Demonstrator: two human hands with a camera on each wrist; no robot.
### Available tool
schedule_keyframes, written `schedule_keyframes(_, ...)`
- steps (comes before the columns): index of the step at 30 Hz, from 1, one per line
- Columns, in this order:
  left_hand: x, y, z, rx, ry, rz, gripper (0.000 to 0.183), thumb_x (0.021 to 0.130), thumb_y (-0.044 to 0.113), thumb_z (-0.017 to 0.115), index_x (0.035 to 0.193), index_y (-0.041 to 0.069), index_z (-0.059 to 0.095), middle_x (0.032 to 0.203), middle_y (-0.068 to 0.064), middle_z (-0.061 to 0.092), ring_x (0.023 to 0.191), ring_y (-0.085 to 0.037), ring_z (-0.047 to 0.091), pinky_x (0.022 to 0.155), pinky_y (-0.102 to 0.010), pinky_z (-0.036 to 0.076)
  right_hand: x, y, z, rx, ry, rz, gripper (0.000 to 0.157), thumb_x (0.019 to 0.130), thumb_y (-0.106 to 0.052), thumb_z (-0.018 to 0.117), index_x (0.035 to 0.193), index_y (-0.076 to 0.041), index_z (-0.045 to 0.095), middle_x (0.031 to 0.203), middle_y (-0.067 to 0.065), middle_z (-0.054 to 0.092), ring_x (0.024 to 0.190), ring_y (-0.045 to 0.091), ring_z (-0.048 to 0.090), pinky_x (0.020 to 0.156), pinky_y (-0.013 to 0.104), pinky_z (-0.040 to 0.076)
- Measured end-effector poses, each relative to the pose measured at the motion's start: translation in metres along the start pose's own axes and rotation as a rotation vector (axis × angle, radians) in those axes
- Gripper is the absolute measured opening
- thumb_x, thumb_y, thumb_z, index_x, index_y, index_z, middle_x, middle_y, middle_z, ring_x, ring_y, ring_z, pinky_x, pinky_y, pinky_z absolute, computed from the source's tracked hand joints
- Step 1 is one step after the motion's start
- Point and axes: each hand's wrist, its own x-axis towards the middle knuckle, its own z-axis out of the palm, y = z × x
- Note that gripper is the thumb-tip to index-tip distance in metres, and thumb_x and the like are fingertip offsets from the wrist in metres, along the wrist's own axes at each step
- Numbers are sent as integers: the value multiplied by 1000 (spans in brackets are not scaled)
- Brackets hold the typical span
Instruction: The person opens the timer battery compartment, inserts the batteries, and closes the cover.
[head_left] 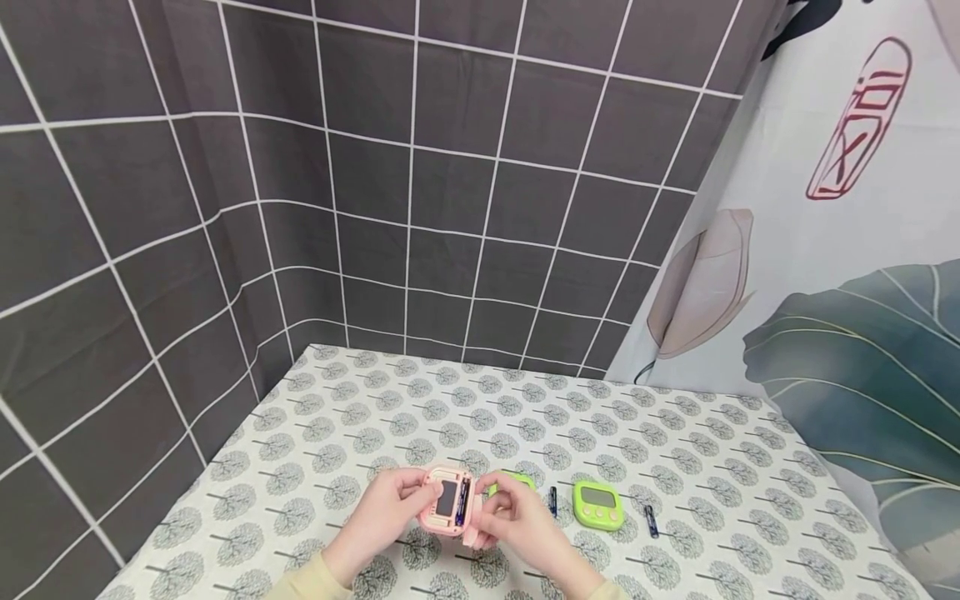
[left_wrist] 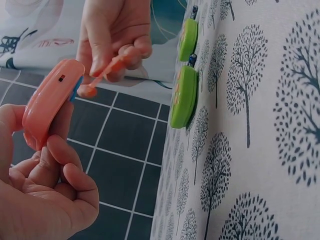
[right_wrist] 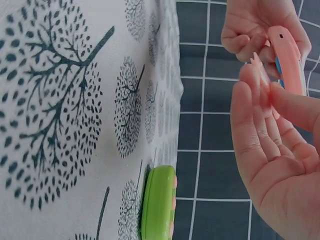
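In the head view my left hand point(head_left: 384, 508) grips a pink digital timer point(head_left: 447, 500), its back turned up with the battery compartment uncovered. A dark blue battery point(head_left: 462, 502) lies inside that compartment. Between thumb and fingers, my right hand point(head_left: 525, 523) pinches a small pink battery cover point(right_wrist: 262, 72), held beside the timer's right edge. From the left wrist, the timer point(left_wrist: 52, 102) appears edge-on, with the thin cover point(left_wrist: 114, 66) apart from it. Both hands hold their parts above the table.
A green timer point(head_left: 598, 505) lies face up right of my hands. Another green timer point(head_left: 521, 479) is partly hidden behind my right hand. One loose battery point(head_left: 553, 502) lies between them, and a second battery point(head_left: 651, 522) lies farther right on the tree-patterned tablecloth point(head_left: 420, 408).
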Motion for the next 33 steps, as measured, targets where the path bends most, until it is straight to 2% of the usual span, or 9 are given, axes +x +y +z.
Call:
schedule_keyframes(7, 0, 1, 0, 10, 10, 0, 25, 89, 22, 64, 97, -1, 68, 78, -9, 71, 64, -10, 60, 64, -22, 50, -1, -5, -4, 8, 48, -7, 33, 85, -6, 68, 114, 0, 56, 85, 10, 63, 63, 8, 64, 61, 36, 57)
schedule_keyframes(11, 0, 1, -1, 5, 19, 1, 28, 89, 22, 63, 101, -2, 67, 80, -9, 71, 69, -12, 63, 68, -22, 51, -1, -7, -6, 28, 89, -34, 34, 85, -6, 67, 116, 2, 54, 87, 15, 62, 64, 8, 64, 63, 36, 57)
schedule_keyframes(15, -1, 2, 0, -19, 4, 4, 28, 90, 21, 63, 102, -4, 66, 82, -11, 71, 71, -14, 65, 71, -22, 51, -1, -7, -7, 78, 116, -97, 37, 86, -6, 66, 117, 7, 51, 88, 22, 60, 65, 7, 63, 63, 33, 57)
schedule_keyframes(19, -1, 2, 1, -27, -11, 9, 27, 90, 21, 62, 99, -4, 66, 82, -14, 71, 70, -14, 65, 70, -22, 51, -1, -8, -8, 122, 79, -121, 39, 86, -6, 66, 118, 9, 51, 88, 25, 60, 66, 7, 64, 63, 32, 57)
schedule_keyframes(24, -1, 3, 3, -17, -5, 18, 27, 90, 22, 63, 99, -3, 67, 82, -14, 72, 70, -14, 66, 70, -22, 51, -2, -12, -7, 178, 30, -57, 46, 84, -5, 68, 123, 9, 47, 87, 23, 64, 65, 8, 65, 64, 29, 57)
schedule_keyframes(29, -1, 3, 4, -5, 0, 28, 28, 89, 22, 63, 100, -4, 67, 82, -16, 71, 70, -13, 66, 71, -22, 51, -1, -16, -6, 196, 57, 23, 55, 81, -5, 72, 127, 7, 44, 83, 15, 68, 62, 12, 65, 61, 29, 57)
schedule_keyframes(33, -1, 3, 5, -7, -9, 50, 27, 90, 19, 62, 100, -6, 67, 82, -17, 71, 69, -11, 66, 70, -21, 51, 1, -17, -5, 182, 77, 70, 60, 79, -7, 74, 129, 4, 43, 80, 15, 69, 59, 13, 66, 60, 31, 57)
